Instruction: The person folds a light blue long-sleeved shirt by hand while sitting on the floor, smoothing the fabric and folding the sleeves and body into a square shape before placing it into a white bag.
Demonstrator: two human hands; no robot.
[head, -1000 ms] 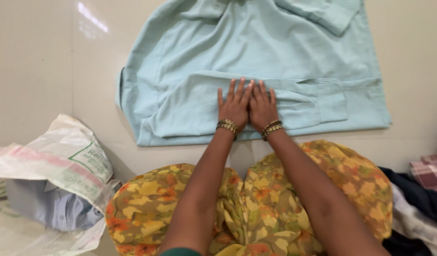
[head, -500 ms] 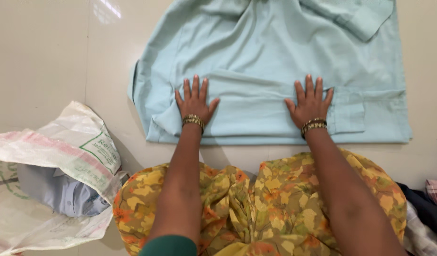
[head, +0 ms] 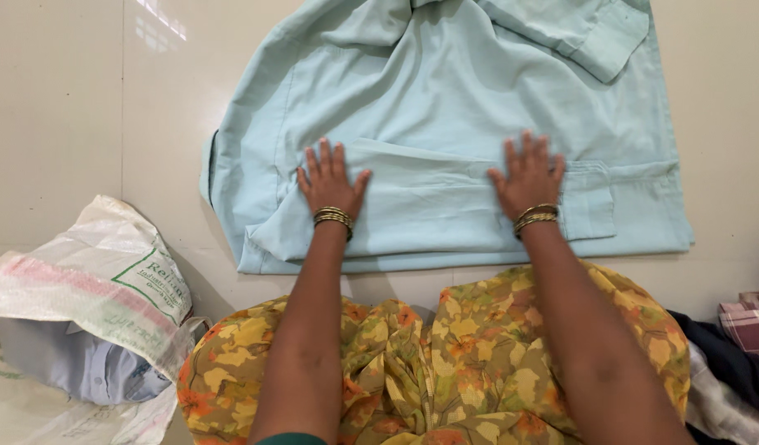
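Pressing a folded shirt (head: 445,124) flat on the floor (head: 58,124).
Left hand (head: 330,183) and right hand (head: 528,177) lie palm-down, well apart on the fold, each grip spread and pinching nothing; a white sack (head: 91,288) lies at left, more clothes (head: 738,346) at right.

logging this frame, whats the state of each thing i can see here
shirt: spread flat on the floor, bottom edge folded up, sleeve folded in
left hand: open, palm down on the fold
right hand: open, palm down on the fold
sack: open, lying on its side, clothes inside
clothes pile: heaped, unfolded
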